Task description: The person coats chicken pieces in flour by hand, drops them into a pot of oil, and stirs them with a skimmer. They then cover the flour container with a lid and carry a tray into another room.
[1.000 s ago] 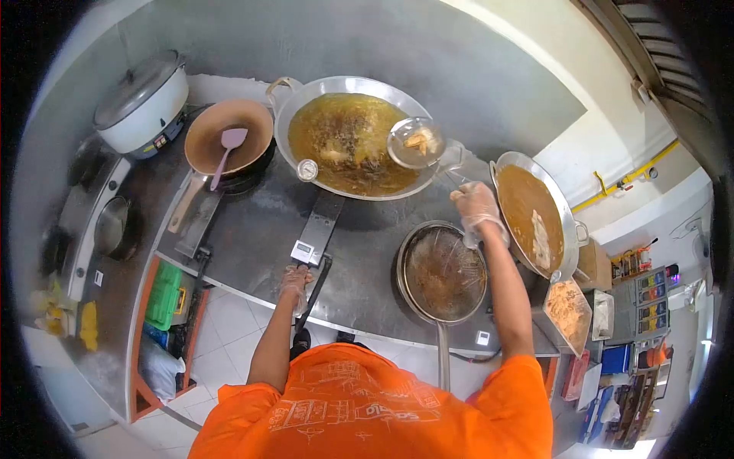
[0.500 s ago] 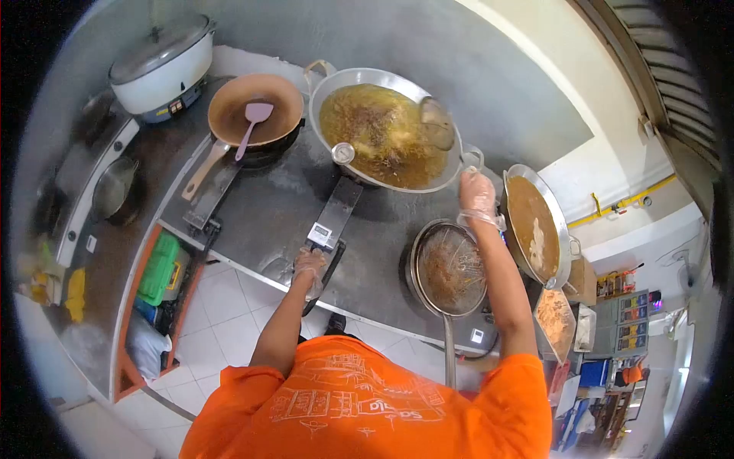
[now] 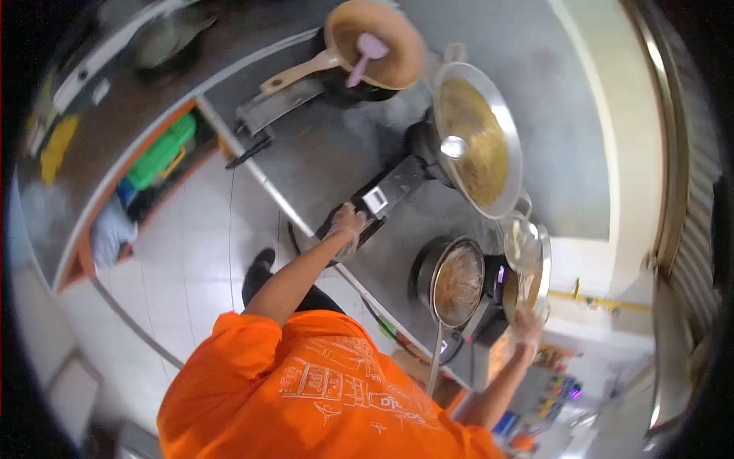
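Observation:
My right hand (image 3: 527,327), in a clear plastic glove, is closed on the handle of a skimmer (image 3: 521,243). The skimmer's round head is over a shallow pan of brownish liquid (image 3: 544,264) at the right. My left hand (image 3: 348,223), also gloved, is closed at the front end of a black burner (image 3: 401,182), beside a small white-framed display. That burner carries a large wok (image 3: 511,126) of bubbling yellow oil with pale food in it. A round dial thermometer (image 3: 453,147) sits at the wok's near rim. Motion blurs my right fingers.
A long-handled strainer (image 3: 459,283) with brown crumbs rests over a dark pot on the grey counter. Farther left, a tan frying pan (image 3: 413,46) holds a pink spatula (image 3: 371,47). A green container (image 3: 162,153) is on the shelf below. A yellow pipe (image 3: 604,301) runs along the wall.
My right hand has moved the skimmer from the oil wok to over the pan of brownish liquid. My view has turned and shifted right. My left hand stays at the burner's front.

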Tool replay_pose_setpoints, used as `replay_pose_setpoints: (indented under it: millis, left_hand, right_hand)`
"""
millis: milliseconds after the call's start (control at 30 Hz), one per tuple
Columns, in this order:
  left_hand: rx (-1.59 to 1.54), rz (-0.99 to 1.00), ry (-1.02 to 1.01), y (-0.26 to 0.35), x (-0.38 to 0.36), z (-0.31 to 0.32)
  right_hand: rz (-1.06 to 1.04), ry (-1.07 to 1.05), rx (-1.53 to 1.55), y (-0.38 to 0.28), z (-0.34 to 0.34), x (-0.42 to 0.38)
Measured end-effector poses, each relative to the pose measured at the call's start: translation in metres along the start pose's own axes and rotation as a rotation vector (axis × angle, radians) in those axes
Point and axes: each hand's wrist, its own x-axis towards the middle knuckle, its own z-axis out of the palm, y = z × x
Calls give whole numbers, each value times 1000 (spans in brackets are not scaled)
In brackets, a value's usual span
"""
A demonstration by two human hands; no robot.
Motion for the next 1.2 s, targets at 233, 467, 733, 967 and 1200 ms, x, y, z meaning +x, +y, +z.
replay_pose_setpoints:
  millis: [233,467,733,967,1200]
  left_hand:
    - [-133,-5,107,-3,-4,20]
    - [-97,-54,138,1,-4,23]
    - [-106,-52,134,8,-13,9]
    - [-59,-9,145,1,-8,15]
    - [-58,55,242,-13,2,35]
  right_hand:
    - [372,-286,758,-66,18,-42]
    - [819,-206,1592,-82,61,-47]
    - [897,-387,1306,-90,66,-52]
    - [-100,-224,353,-90,77,-72]
    - [379,-140,1260,-116,61,-87]
